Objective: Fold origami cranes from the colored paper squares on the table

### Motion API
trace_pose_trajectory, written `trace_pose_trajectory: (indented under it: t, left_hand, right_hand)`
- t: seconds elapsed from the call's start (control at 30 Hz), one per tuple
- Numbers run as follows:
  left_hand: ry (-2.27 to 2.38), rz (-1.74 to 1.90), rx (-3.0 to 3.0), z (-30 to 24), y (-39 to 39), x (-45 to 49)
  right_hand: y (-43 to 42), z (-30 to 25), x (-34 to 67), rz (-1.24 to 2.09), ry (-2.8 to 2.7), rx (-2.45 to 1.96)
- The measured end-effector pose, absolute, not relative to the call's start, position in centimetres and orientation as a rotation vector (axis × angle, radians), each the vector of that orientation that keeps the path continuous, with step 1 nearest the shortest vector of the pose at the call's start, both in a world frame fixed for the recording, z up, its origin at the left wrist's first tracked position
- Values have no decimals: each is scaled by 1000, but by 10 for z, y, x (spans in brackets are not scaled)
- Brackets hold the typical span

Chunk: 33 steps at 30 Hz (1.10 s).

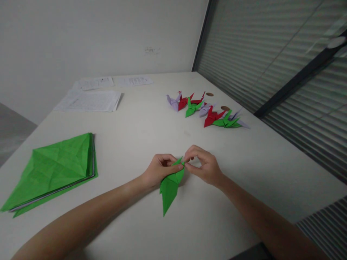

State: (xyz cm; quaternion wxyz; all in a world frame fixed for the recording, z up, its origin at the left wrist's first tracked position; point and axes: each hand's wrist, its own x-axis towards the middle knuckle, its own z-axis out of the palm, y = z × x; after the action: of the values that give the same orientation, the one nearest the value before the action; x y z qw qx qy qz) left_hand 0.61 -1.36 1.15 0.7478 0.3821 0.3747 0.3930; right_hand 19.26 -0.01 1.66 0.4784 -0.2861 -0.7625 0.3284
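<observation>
While left hand [160, 169] pinches folded green paper [169, 187] near top, right hand [204, 166] apparently nips its tip; rest trails below.

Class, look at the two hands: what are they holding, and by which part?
The left hand and right hand pinch the green paper at its top end.

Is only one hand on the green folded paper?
No, both the left hand and right hand pinch the green folded paper at its top.
</observation>
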Motion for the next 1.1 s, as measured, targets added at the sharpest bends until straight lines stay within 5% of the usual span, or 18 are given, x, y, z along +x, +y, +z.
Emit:
trace_pose_trajectory:
  t: [0.3, 1.1]
  left_hand:
    - [870, 899, 929, 9, -13, 5]
    - [887, 1097, 1026, 15, -14, 6]
  right_hand:
    - [-1, 19, 196, 283, -2011, -644]
    - [-8, 10, 181, 562, -1800, -729]
